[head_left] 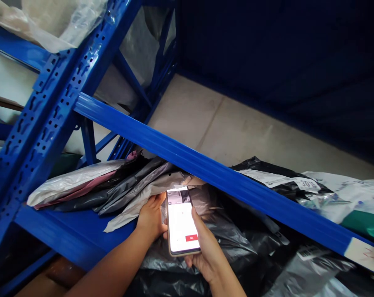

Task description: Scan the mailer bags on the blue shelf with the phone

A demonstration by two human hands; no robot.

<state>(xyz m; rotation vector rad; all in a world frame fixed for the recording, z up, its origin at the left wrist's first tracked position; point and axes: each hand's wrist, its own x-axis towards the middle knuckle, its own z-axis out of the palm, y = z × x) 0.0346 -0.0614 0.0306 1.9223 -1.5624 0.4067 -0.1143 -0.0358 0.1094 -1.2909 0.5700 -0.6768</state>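
My right hand (pixel 205 247) is wrapped round a smartphone (pixel 183 222), its thumb along the right edge. The lit screen has a dark picture strip at the top and a red button low down. Just left of the phone, my left hand (pixel 151 216) rests against a grey mailing bag (pixel 134 204) with its fingers stretched forward; the phone hides part of this hand. Several mailing bags in white, pink, black and grey lean in a row to the left. Crumpled black bags (pixel 171 268) lie under and right of the phone.
A blue shelf beam (pixel 174 144) crosses diagonally above my hands, and a perforated upright (pixel 57 99) stands at the left. More labelled parcels (pixel 276 177) lie on the shelf beyond the beam. A marked paper tag (pixel 365 255) is stuck on the beam at the right.
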